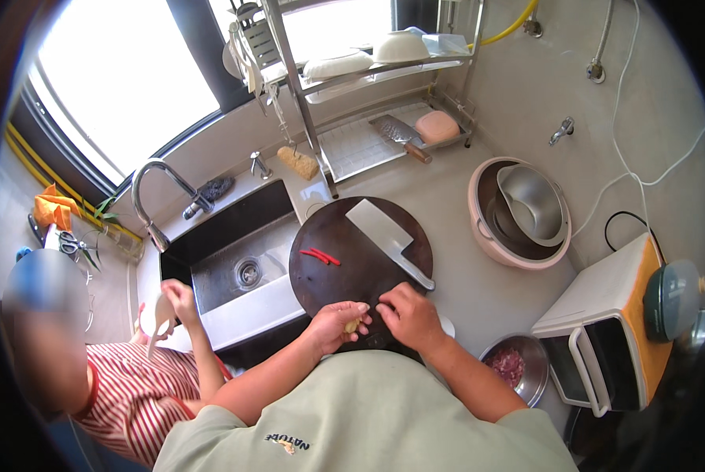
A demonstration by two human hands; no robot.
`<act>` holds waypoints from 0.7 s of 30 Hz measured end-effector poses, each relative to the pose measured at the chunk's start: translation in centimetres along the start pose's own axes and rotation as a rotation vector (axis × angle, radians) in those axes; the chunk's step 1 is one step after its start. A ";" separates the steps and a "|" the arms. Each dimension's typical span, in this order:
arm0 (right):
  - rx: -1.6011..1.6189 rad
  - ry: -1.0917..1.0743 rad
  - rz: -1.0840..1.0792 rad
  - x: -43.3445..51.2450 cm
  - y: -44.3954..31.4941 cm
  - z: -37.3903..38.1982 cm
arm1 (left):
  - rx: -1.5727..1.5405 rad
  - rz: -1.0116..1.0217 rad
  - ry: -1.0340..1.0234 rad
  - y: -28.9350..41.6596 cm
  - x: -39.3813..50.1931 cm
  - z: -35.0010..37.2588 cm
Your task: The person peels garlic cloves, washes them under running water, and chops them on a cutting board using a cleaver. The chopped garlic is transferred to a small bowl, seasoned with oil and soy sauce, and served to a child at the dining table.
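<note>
My left hand (339, 324) is curled around small pale-yellow pieces (352, 325) that look like garlic cloves, over the near edge of a round dark chopping board (364, 259). Close beside it, my right hand (412, 317) has its thumb and fingers bent together; whether something small is pinched there, I cannot tell. A Chinese cleaver (382, 233) lies flat on the board's right side, handle towards my right hand. Red chillies (320, 256) rest on the left half. Part of a white dish (447, 326) shows behind my right wrist.
Left of the board is a sink (240, 253) with a curved tap (152, 171). A person (146, 395) there holds a white object (159, 321). Right are nested basins (520, 212), a metal bowl of raw meat (509, 366) and a white oven (594, 330). Behind stands a rack (311, 118).
</note>
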State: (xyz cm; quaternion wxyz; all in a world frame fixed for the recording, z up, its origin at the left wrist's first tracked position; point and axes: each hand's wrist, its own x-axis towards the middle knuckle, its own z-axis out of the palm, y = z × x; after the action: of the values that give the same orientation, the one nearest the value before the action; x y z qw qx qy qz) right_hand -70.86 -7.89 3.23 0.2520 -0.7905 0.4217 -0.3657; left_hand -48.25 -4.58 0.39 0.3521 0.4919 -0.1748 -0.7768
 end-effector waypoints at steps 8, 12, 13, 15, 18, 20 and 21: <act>-0.495 -0.059 0.056 3.7 7.4 1.1 | 0.005 0.069 0.169 0.1 -0.9 -1.8; -0.687 -0.130 -0.002 5.3 9.6 2.9 | 0.086 0.113 0.283 1.4 -1.0 -2.6; -0.658 -0.145 0.020 5.7 9.7 3.0 | 0.123 0.125 0.298 1.7 -1.0 -3.1; -0.605 -0.173 0.066 6.0 9.4 2.8 | 0.181 0.133 0.323 2.5 -0.9 -4.2; -0.346 0.067 0.192 5.1 7.5 1.4 | 0.347 0.170 0.360 3.5 -0.4 -5.6; -0.217 0.139 0.260 3.4 5.7 -0.2 | 0.505 0.184 0.346 4.5 -0.1 -6.0; -0.158 0.180 0.297 2.1 4.5 -1.1 | 0.584 0.190 0.331 5.0 0.2 -6.0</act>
State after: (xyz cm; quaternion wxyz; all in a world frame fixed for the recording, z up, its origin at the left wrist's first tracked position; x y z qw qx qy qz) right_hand -73.12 -12.16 1.50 0.2018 -0.7010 0.5820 -0.3593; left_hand -41.06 -7.71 0.64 0.2910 0.6726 -0.3752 -0.5676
